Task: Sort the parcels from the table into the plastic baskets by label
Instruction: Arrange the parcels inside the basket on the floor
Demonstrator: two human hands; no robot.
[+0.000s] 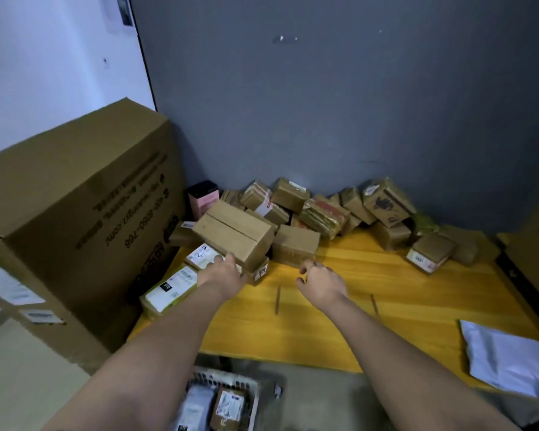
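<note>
**Inspector A:** What writing can be made out?

**Inspector B:** On the large carton point(75, 219) at the left of the frame, upside-down print is seen; a fragment like "050-766" and ".com" is legible, the rest is blurred. A white label marked "1209" or similar is noted on the small parcel point(430, 255) at the right of the pile. Handwriting on a tag is seen on the low box point(260, 272) at centre, not readable. Barcoded white labels are borne by the two flat parcels point(171, 289) at centre left.

**Inspector A:** The parcels?

**Inspector B:** Brown, taped cardboard boxes are heaped along the grey wall on the yellow table point(339, 318), upper centre of the tabletop. A plain box point(234, 233) is tilted atop the heap's left end. A white mailer point(507, 359) is laid at the lower right. Two labelled parcels are held in the white plastic basket point(231, 379) at the bottom centre.

**Inspector A:** The hands?

**Inspector B:** The left hand point(223, 272) is placed against the plain box's lower edge, fingers extended, nothing gripped. The right hand point(321, 279) is held above the table, fingers loosely curled, empty.
</note>
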